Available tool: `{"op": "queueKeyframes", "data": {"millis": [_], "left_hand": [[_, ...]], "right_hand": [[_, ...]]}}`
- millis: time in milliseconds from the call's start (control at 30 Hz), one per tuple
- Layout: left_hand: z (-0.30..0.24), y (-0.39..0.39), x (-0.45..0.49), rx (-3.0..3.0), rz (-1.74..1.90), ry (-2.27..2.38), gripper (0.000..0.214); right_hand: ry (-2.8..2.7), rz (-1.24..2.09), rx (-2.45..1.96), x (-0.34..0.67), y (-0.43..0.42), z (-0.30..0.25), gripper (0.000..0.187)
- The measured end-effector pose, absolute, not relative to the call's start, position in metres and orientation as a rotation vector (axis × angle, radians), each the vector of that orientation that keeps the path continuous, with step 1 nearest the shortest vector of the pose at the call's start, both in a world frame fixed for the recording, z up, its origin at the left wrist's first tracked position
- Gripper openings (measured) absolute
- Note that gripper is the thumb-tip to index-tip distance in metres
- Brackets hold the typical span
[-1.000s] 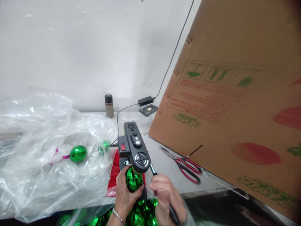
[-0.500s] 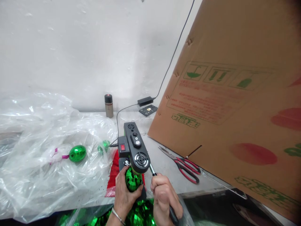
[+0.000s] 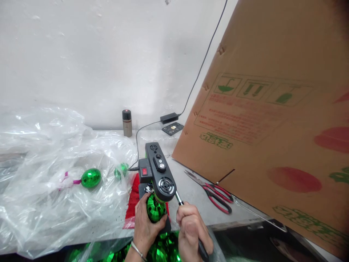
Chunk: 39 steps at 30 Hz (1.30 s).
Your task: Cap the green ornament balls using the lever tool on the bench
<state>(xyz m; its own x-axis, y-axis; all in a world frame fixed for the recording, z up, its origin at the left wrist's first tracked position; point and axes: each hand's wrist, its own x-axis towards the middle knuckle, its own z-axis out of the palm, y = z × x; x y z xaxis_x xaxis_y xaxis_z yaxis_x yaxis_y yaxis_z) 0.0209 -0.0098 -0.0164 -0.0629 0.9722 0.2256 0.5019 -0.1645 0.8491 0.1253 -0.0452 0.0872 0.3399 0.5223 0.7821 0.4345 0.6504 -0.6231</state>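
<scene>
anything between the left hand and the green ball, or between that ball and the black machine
Nothing visible: the left hand holds the green ball directly, beneath the near end of the black machine; whether ball and machine touch is unclear.

From here I see a mirror-glossy faceted ornament, matt plastic machine housing, shiny plastic sheeting and a dull cardboard carton.

A head-worn camera looks forward and down from near the worktop, facing a wall.
</scene>
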Motion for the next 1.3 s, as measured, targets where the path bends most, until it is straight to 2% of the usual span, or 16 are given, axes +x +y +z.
{"op": "queueKeyframes", "data": {"millis": [867,1300], "left_hand": [[-0.010,-0.009,0.020,1.614,1.114,1.583,0.073],[-0.011,-0.010,0.020,1.596,1.146,1.580,0.078]], "right_hand": [[-1.245,0.051,-0.919,0.121,-0.045,0.091,0.035],[-1.319,0.024,-0.903,0.118,-0.047,0.044,0.036]]}}
